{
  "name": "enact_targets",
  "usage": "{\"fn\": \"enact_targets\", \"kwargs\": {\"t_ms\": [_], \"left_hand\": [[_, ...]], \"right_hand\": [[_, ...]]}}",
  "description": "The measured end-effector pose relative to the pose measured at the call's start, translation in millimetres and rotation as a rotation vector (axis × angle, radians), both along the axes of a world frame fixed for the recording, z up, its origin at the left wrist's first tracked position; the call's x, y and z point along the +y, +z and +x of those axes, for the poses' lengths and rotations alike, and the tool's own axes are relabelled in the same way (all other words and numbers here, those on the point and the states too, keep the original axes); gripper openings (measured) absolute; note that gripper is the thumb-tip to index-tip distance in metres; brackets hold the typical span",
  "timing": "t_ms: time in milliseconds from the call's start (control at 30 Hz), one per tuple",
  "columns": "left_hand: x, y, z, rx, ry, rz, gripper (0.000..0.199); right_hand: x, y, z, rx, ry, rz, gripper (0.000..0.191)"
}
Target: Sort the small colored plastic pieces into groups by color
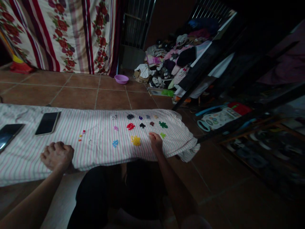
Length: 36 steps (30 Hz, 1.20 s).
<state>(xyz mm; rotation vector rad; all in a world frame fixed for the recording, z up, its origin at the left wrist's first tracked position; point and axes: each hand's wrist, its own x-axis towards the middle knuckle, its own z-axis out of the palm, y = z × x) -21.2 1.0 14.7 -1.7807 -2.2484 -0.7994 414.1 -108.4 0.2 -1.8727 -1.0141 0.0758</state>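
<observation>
"Where's the right hand (156,141)?"
"Between the yellow pile (135,140) and light-green pile (163,135), toward the right end of the table (100,152); its grip I can't tell."
"The left hand (57,156)?"
"By the near edge, grip likewise unclear."

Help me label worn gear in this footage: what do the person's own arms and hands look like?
Both are plain and uncovered. The left hand and right hand wear no gloves, and I can make out no rings, watch or bracelet. The left forearm and right forearm show no sleeves. Dimness could hide small markings.
</observation>
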Motion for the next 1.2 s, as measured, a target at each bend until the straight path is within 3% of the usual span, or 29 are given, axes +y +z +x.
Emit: {"fn": "enact_targets", "kwargs": {"t_ms": [267,433,733,933,1200], "left_hand": [[2.6,-5.2,-2.5,-0.043,0.009,0.024,0.044],[4.1,-6.4,-2.7,0.003,0.026,-0.012,0.048],[-0.3,8.7,4.5,-0.027,0.041,-0.08,0.05],[0.3,6.0,3.2,-0.007,0.042,-0.09,0.048],[1.6,-0.8,0.0,-0.032,0.039,-0.036,0.044]], "right_hand": [[-19.6,-11.9,30.8,-0.119,-0.065,-0.085,0.036],[-20.3,-17.3,32.7,-0.126,-0.06,-0.106,0.035],[-20.3,-21.4,33.8,-0.107,-0.041,-0.099,0.035],[-24.1,-22.1,35.9,-0.128,0.006,-0.129,0.04],[-24.7,-30.4,36.5,-0.169,-0.028,-0.163,0.05]]}}
